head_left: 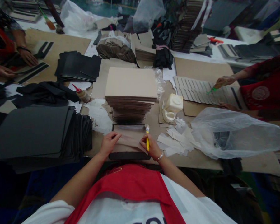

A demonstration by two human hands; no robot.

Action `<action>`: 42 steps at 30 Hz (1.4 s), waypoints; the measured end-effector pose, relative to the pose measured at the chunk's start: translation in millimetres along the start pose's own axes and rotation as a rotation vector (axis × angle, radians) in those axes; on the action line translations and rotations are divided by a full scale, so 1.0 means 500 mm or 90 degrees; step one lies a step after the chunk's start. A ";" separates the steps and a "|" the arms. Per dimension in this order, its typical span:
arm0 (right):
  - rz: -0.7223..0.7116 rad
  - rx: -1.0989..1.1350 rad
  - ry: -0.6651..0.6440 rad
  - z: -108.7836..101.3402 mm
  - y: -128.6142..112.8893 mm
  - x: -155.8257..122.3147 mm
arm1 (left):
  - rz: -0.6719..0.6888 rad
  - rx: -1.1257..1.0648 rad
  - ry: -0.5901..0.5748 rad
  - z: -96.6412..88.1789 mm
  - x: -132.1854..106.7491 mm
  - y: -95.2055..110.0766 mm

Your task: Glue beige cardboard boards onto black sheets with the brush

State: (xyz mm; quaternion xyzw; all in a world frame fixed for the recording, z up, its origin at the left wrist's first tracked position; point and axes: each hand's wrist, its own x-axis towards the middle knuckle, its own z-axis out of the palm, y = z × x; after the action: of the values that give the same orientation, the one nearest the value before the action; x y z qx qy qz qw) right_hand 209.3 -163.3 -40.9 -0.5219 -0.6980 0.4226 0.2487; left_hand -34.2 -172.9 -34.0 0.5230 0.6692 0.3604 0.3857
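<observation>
A tan card sheet lies on a black panel at the near table edge. My left hand presses down on the sheet's left side with its fingers bent. My right hand rests on the sheet's right side and grips a yellow-handled glue brush, bristles pointing away from me. Just beyond stands a tall stack of tan card sheets.
Black panels are piled at my left, more black sheets further back. A white glue jug, paper scraps and a clear plastic bag lie at my right. Other people's hands work at left and right.
</observation>
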 end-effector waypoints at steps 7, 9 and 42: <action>0.028 -0.131 0.149 -0.034 0.038 0.065 | -0.070 0.081 0.072 0.005 0.048 -0.042; 0.043 -0.172 0.191 -0.023 0.045 0.093 | -0.073 0.136 0.096 0.012 0.064 -0.050; -0.049 -0.310 0.304 0.016 0.090 0.105 | 0.273 0.524 -0.008 0.073 0.065 -0.020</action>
State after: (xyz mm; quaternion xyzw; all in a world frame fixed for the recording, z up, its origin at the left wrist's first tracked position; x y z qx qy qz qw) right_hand 208.9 -112.0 -88.1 -0.6233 -0.7197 0.1000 0.2889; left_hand -10.5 -140.3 -63.4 0.7615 0.6307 0.1333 0.0671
